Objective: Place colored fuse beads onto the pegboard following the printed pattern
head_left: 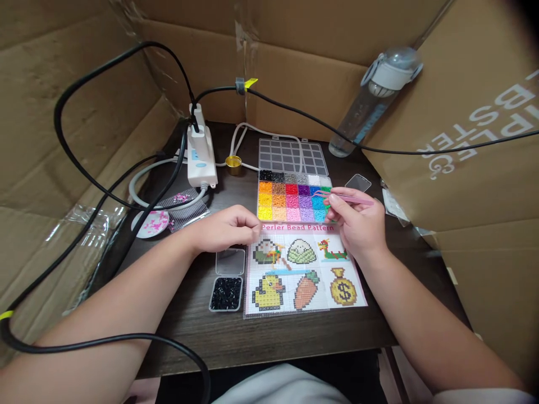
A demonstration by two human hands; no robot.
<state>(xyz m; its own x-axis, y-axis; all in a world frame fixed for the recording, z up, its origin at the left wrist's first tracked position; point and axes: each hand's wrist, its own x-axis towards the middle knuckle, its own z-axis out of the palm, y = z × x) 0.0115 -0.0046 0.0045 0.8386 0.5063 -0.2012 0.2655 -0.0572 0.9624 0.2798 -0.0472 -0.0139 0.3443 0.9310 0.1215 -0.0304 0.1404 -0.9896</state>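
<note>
Pink tweezers point(351, 198) are the thing to look at: the right hand point(357, 219) has them pinched between thumb and fingers, and they lie nearly sideways, tips pointing left over the purple and blue compartments of the bead box point(285, 193). So the beads are straight left of that hand, basically right at the tips. Can't tell if the tips touch any, or if they've got one.

Left hand point(229, 227) is curled loosely by the top-left corner of the pattern sheet point(324, 269), near the box's front-left corner; whether it's pinching anything, no idea. Right is clearly the nearer one to those blues.

As for clutter, the open lid point(290, 158) lies flat behind the box with a white cord point(278, 130) looping over it. Black beads point(226, 293) sit in a little case left of the sheet, and the bottle point(362, 106) is back right. Nothing seems to block the tips.
</note>
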